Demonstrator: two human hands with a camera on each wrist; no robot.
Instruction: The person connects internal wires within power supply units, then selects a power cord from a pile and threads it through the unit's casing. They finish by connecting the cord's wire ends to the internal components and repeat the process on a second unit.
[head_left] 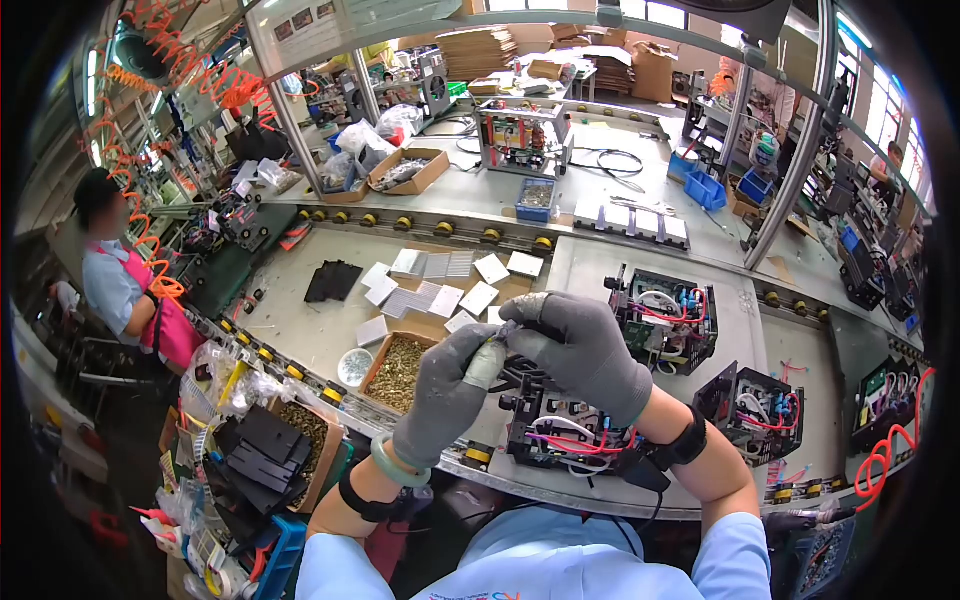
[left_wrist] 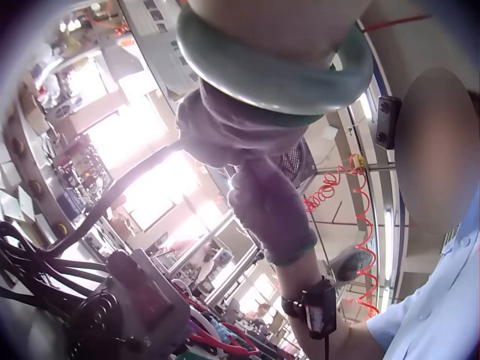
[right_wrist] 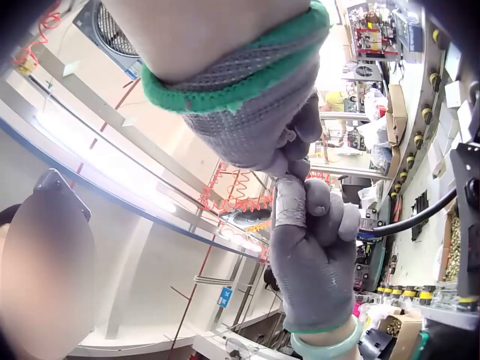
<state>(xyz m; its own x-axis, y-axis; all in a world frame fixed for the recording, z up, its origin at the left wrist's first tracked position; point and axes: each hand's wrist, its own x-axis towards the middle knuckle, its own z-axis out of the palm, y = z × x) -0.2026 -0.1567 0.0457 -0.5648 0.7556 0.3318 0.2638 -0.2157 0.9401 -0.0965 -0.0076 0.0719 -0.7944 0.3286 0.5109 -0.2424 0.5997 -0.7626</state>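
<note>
Both hands wear grey gloves with whitish tape on some fingers, and they meet in front of the chest. My left hand point(head_left: 440, 385) grips a black cable point(right_wrist: 409, 226), which runs down in the left wrist view toward a black-framed unit point(head_left: 565, 428) with red and white wires. My right hand point(head_left: 588, 350) has its thumb and fingertips pinched together at the left thumb, by the cable's end. The gloves hide most of that end. Just below the hands stands the unit, partly covered by them in the head view.
A cardboard box of small brass-coloured parts point(head_left: 398, 370) stands left of the hands, beside a round dish point(head_left: 355, 367). White and grey plates point(head_left: 445, 300) lie behind. More wired units point(head_left: 668, 318) stand at right. A roller conveyor edge point(head_left: 490, 236) runs behind. Another person point(head_left: 125, 280) is at far left.
</note>
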